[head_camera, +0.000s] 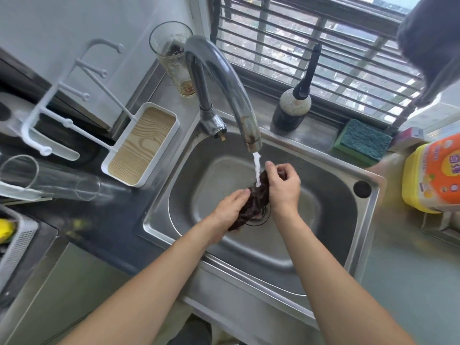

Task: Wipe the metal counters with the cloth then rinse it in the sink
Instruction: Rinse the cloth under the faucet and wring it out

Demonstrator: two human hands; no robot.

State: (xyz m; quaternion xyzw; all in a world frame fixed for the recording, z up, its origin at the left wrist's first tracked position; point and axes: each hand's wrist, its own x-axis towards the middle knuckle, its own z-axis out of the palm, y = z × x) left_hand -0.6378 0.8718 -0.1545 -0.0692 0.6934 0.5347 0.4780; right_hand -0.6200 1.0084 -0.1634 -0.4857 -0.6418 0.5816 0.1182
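Note:
A dark, wet cloth (256, 200) is bunched up over the drain of the steel sink (323, 192). Water runs from the curved tap (224, 78) straight onto the cloth's upper end. My left hand (230, 207) grips the cloth's lower part from the left. At the top right of the cloth, my right hand (283, 188) holds it with curled fingers. Both hands are inside the basin, just above the drain.
A white tray with a wood-grain base (142, 143) and a drying rack with glasses (49, 175) stand left of the sink. Behind it are a tall glass (174, 56), a dark bottle (293, 105) and a green sponge (361, 140). A yellow detergent container (433, 170) stands at the right.

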